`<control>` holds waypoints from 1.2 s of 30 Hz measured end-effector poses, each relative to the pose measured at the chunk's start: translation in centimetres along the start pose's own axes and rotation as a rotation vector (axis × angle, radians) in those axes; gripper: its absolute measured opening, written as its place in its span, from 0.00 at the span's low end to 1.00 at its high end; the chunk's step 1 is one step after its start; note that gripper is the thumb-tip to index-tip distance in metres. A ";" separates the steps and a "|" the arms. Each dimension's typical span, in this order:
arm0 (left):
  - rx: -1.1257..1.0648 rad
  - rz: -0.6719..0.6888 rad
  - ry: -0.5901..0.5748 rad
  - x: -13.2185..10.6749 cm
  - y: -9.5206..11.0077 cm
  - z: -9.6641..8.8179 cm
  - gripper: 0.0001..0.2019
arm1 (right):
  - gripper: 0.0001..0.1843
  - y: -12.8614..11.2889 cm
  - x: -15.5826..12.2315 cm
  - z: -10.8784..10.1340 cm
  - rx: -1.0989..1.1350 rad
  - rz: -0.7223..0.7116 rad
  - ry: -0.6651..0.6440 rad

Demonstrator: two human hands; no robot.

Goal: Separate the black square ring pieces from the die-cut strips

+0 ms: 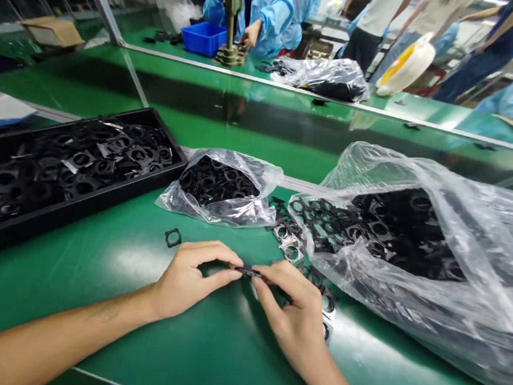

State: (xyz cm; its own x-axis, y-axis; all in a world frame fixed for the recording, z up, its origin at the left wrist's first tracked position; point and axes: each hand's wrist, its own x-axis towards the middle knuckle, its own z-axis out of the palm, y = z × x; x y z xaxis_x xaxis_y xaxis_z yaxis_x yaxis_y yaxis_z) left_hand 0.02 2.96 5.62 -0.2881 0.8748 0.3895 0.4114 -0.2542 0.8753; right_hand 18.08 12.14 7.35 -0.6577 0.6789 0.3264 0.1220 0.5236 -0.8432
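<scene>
Between my two hands is a small flat black part [249, 271], seen nearly edge-on above the green table. My left hand [191, 277] pinches its left end between thumb and fingers. From the other side, my right hand [294, 302] grips its right end the same way. Fingertips cover much of the part, so its full shape is hidden. A single black square frame with a round hole [173, 238] lies on the table beyond my left hand. Loose black and silvery frames [291, 247] are strewn behind and beside my right hand, partly covered by it.
A long black tray [78, 202] full of similar parts stands at the left. An open clear bag [263, 214] of black parts sits ahead, and a larger plastic bag [393, 284] spreads over the right. Behind a metal-edged panel, a person in blue sleeves works beside a blue bin [203, 38].
</scene>
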 end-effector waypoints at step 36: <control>0.043 -0.183 -0.144 -1.2 -0.1 0.2 0.05 | 0.05 -0.9 -1.4 -0.3 0.096 0.107 -0.062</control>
State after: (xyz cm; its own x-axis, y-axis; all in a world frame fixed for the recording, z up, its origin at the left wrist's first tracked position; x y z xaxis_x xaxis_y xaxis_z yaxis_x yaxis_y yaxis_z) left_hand 0.47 2.03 5.03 -0.2366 0.9552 0.1777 0.4009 -0.0706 0.9134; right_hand 19.12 10.94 7.79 -0.6899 0.6933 0.2082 0.1242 0.3967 -0.9095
